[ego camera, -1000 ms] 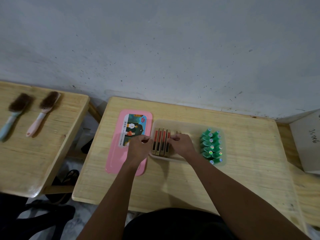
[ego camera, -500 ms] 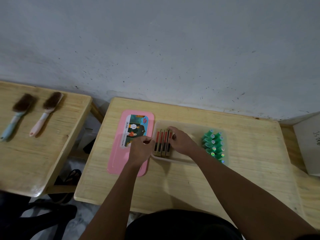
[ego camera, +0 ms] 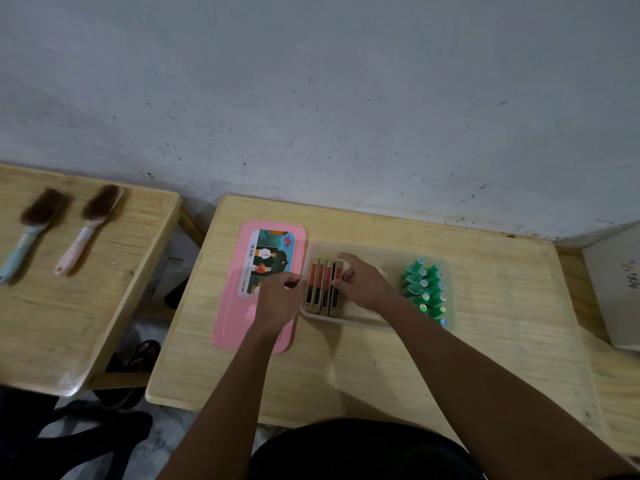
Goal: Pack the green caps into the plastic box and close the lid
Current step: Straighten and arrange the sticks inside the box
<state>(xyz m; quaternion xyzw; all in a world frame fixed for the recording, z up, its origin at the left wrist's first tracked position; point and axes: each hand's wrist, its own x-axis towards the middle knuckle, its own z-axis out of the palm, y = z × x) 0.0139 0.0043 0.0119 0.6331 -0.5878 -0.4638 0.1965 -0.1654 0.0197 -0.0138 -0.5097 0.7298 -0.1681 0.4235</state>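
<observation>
A clear plastic box [ego camera: 346, 321] stands on the wooden table. Several green caps [ego camera: 424, 292] are packed in rows at its right end. A row of slim gold-and-red boxes [ego camera: 320, 285] stands at its left end. The pink lid [ego camera: 235, 323] lies flat on the table, left of the box. My left hand [ego camera: 277, 303] rests over the lid's right side, fingers curled and pinched at the box's left wall. My right hand [ego camera: 363, 285] is inside the box, thumb and curled fingers closed on the rightmost gold box. The box's middle is hidden under that hand.
A second wooden table [ego camera: 69, 306] stands to the left with a blue-handled brush [ego camera: 31, 230] and a pink-handled brush [ego camera: 90, 226]. A white carton [ego camera: 620, 289] sits at the right edge. Dark shoes [ego camera: 138, 358] lie on the floor between the tables. A wall rises behind.
My right hand has slid a little left and farther back along the gold boxes. My left hand has stayed at the box's left wall. The green caps have not moved.
</observation>
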